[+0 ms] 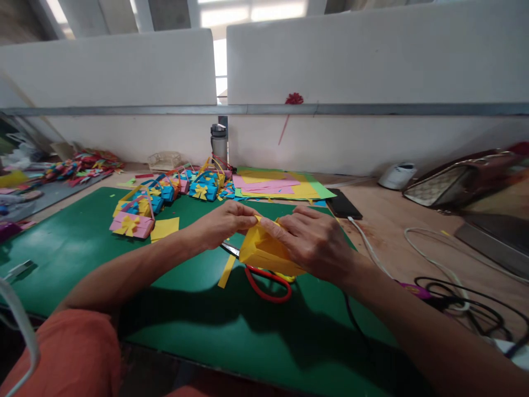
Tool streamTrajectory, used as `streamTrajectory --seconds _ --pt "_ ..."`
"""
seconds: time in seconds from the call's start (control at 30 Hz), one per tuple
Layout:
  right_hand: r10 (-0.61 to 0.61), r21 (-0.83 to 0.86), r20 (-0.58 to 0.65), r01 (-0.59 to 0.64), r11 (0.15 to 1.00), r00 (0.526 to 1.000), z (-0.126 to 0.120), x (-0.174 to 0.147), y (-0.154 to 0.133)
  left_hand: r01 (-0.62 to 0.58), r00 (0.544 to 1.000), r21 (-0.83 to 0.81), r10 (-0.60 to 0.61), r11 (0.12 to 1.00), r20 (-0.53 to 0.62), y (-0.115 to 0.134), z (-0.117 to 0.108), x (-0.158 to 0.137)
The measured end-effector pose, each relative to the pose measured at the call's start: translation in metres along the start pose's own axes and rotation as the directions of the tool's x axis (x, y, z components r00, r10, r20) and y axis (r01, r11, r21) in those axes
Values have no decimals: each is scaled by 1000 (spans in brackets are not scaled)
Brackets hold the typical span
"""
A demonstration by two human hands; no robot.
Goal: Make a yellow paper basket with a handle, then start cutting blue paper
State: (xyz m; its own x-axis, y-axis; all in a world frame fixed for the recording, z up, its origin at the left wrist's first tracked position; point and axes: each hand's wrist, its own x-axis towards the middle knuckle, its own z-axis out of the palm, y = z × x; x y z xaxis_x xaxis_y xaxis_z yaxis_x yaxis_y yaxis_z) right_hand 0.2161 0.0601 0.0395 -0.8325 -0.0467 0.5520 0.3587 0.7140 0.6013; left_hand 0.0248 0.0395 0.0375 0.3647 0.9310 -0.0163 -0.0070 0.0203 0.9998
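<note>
A folded yellow paper box (264,251) is held up between both hands above the green mat (198,325). My left hand (231,222) pinches its upper left corner with thumb and fingertips. Around its top right edge my right hand (316,237) is closed, the thumb lying along the paper. Beneath the box lie scissors with red handles (270,298), their blades partly covered by it. A narrow yellow paper strip (226,271) rests beside the blades. Left of my left hand is a yellow paper square (165,229).
Several small paper baskets with bows (131,225) stand at the back left. Coloured paper sheets (273,184) are stacked behind my hands, near a black phone (344,204) and a grey bottle (219,146). Cables (463,309) and a handbag (454,179) lie at the right.
</note>
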Motion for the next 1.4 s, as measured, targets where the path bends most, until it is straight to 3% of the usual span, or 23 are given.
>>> streamTrajectory --seconds 0.27,0.53,0.83,1.1,1.23,1.33,1.4 --pt "-20 -29 50 22 999 999 -3 1 0 95 995 -147 -89 985 47 -1 -5 2" --pt "-63 -108 88 73 991 994 -5 2 -2 108 993 -161 -99 981 64 -4 -5 5" --pt "-74 -178 157 102 979 985 4 0 -5 66 995 -183 -79 981 -66 -25 4 13" --pt "-55 -155 173 82 984 983 7 0 -7 -50 983 -65 38 997 -180 -31 7 15" --pt "14 -20 225 -10 1000 974 6 0 -7 -96 969 61 107 994 -224 -28 9 13" --pt "132 146 276 -177 973 952 0 2 -6 -138 950 212 190 967 -249 -26 9 12" --pt "221 269 309 -308 913 925 -6 4 -6 -177 934 309 259 934 -247 -24 11 9"
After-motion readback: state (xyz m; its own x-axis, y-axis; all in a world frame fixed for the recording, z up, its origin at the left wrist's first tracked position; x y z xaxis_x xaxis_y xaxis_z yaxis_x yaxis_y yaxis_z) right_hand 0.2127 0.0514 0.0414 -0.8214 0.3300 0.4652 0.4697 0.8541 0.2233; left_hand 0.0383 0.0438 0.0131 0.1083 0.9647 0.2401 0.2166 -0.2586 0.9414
